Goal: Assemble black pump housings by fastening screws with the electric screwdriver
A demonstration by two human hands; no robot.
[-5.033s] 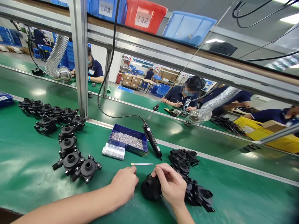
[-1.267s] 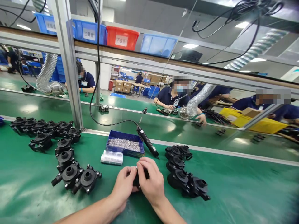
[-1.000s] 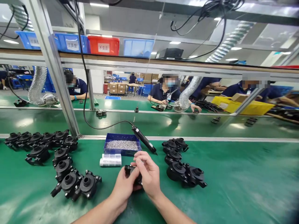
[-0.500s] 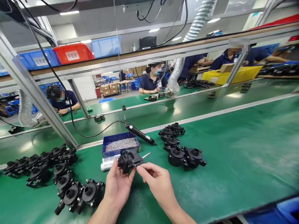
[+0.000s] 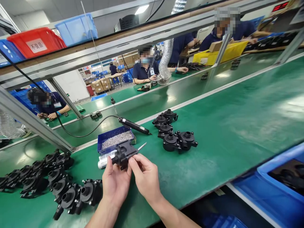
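My left hand (image 5: 117,185) is wrapped round a black plastic pump housing (image 5: 124,153), which it holds tilted above the bench. My right hand (image 5: 146,174) has thumb and fingertips pinched together at the housing's lower right edge. What lies between those fingertips, if anything, is hidden. Just behind the housing is a blue tray (image 5: 102,139) filled with small silvery screws (image 5: 117,139). A white, clear-wrapped roll (image 5: 104,161) lies in front of the tray. Past the housing's right end sticks out a thin metal tip (image 5: 142,146); the rest of it is covered.
A black electric screwdriver (image 5: 134,125) lies behind the tray, its cable running left. More pump housings stand in groups at left (image 5: 67,196) and right (image 5: 186,139). Blue crates (image 5: 266,171) sit below the bench's front edge. Co-workers (image 5: 144,68) sit beyond the metal frame (image 5: 35,126).
The view has swung right and tilted, bringing the blue crates in. Both hands still hold their places at the housing, which has turned slightly and shows more of its flat side.
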